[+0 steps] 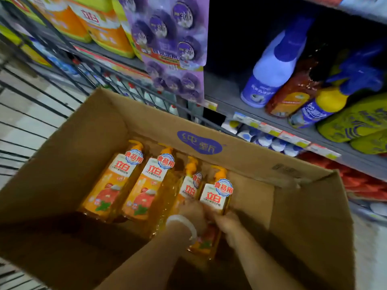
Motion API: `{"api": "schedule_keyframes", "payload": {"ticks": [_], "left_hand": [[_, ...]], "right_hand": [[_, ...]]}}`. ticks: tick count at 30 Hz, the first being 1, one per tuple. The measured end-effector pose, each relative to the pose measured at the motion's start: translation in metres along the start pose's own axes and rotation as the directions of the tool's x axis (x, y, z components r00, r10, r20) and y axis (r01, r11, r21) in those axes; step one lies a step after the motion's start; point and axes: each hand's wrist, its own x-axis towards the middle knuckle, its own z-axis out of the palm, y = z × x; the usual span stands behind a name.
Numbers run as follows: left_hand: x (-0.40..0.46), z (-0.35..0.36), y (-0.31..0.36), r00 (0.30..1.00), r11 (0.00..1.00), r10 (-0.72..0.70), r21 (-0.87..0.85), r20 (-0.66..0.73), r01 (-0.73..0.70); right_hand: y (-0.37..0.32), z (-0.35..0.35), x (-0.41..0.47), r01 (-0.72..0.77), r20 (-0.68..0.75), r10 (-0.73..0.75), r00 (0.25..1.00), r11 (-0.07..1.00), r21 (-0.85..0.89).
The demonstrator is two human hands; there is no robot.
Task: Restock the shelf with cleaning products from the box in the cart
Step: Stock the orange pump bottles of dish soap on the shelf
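An open cardboard box (303,216) sits in the wire cart and holds several orange pump bottles of dish soap lying side by side. Two of them (114,181) (146,189) lie untouched at the left. My left hand (193,214), with a pale bracelet on the wrist, wraps around the third bottle (189,185). My right hand (228,225) grips the rightmost bottle (215,195) at its middle; both hands cover the lower labels. The shelf (228,95) stands behind and to the right of the box.
The cart's black wire side (31,114) runs along the left. On the shelf stand blue-white spray bottles (270,74), a brown bottle (293,95) and yellow-green packs (356,120). Purple hanging packs (171,42) dangle over orange jugs (100,24) at top left.
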Motion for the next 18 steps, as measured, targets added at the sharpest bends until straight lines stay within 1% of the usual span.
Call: {"api": "schedule_keyframes", "payload": {"ticks": [2,3,4,5,7,8,10,12,15,16,18], "left_hand": [[-0.004,0.001,0.005,1.0,0.998,-0.006,0.06,0.01,0.005],[-0.006,0.001,0.007,1.0,0.999,-0.007,0.044,0.02,0.006],[-0.006,0.004,0.008,0.999,1.0,-0.013,-0.015,0.043,0.014],[-0.003,0.008,0.007,0.997,0.993,-0.02,-0.117,0.076,0.029],[0.004,0.018,0.006,0.986,0.94,-0.034,-0.331,0.16,0.086],[0.006,0.022,0.007,0.981,0.909,-0.031,-0.402,0.192,0.107],[0.004,0.027,0.011,0.979,0.883,-0.028,-0.454,0.201,0.119],[-0.002,0.029,0.01,0.981,0.876,-0.008,-0.471,0.193,0.1],[-0.007,0.038,0.002,0.972,0.835,0.083,-0.548,0.218,0.051],[-0.011,0.039,0.0,0.967,0.814,0.09,-0.577,0.24,0.068],[-0.026,0.031,-0.001,0.966,0.795,0.088,-0.602,0.243,0.079]], "right_hand": [[0.004,-0.004,0.0,-0.053,0.006,0.053,0.999,0.998,0.015],[0.005,-0.007,-0.001,-0.083,0.019,0.082,0.996,0.996,0.03],[0.007,-0.011,-0.003,-0.111,0.036,0.11,0.993,0.993,0.041],[0.008,-0.015,-0.008,-0.134,0.042,0.132,0.99,0.989,0.057],[0.012,-0.022,-0.014,-0.161,0.028,0.158,0.987,0.98,0.12],[0.014,-0.025,-0.017,-0.169,0.021,0.168,0.986,0.974,0.149],[0.019,-0.028,-0.024,-0.168,0.013,0.168,0.986,0.969,0.18],[0.024,-0.03,-0.033,-0.165,-0.006,0.168,0.986,0.971,0.176],[0.027,-0.031,-0.051,-0.17,-0.007,0.173,0.985,0.974,0.153],[0.027,-0.032,-0.058,-0.159,-0.002,0.161,0.987,0.977,0.143],[0.024,-0.035,-0.075,-0.112,-0.01,0.114,0.993,0.987,0.118]]}}
